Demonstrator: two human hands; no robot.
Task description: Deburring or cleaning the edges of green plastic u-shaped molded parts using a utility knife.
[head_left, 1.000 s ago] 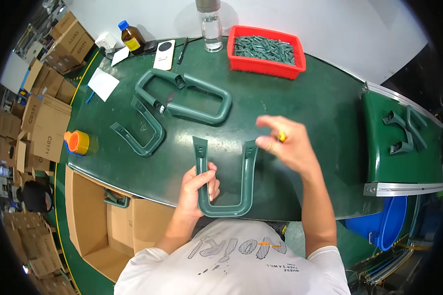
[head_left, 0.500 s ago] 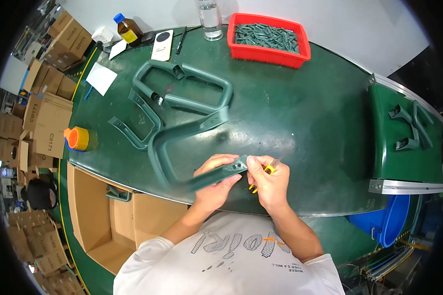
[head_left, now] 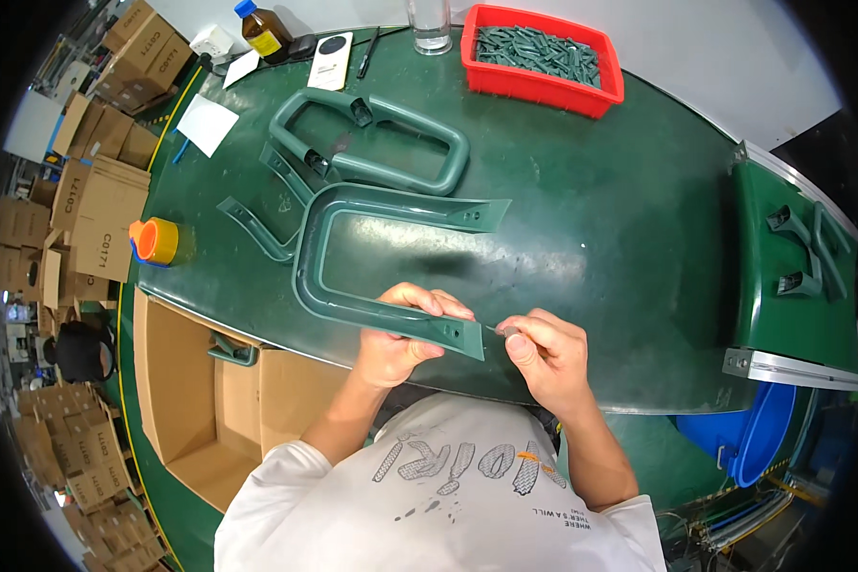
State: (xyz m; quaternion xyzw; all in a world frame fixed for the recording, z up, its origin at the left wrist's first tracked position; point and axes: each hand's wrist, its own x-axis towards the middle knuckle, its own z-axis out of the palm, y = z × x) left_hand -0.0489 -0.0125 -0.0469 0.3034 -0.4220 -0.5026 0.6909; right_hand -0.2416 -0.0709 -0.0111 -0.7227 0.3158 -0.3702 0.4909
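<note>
My left hand [head_left: 388, 355] grips the lower arm of a large U-shaped green plastic part [head_left: 312, 253], close to its flared end with small holes. The part's open side faces right, and its other arm lies farther away over the table. My right hand [head_left: 555, 360] is closed on a utility knife [head_left: 499, 331]. Only the knife's blade end shows, pointing left at the tip of the held arm; the fingers cover its handle. Whether the blade touches the plastic I cannot tell.
More green U-shaped parts [head_left: 415, 179] lie beyond on the green table [head_left: 629, 267]. A red bin [head_left: 543, 88] of small green pieces, a glass [head_left: 431, 29] and a brown bottle [head_left: 263, 34] stand at the back. An open cardboard box [head_left: 189, 405] sits front left, a blue bucket [head_left: 763, 439] front right.
The green part has turned and levelled, its far arm now pointing right. My right hand has moved off its end to the right, and the knife's yellow handle is now hidden.
</note>
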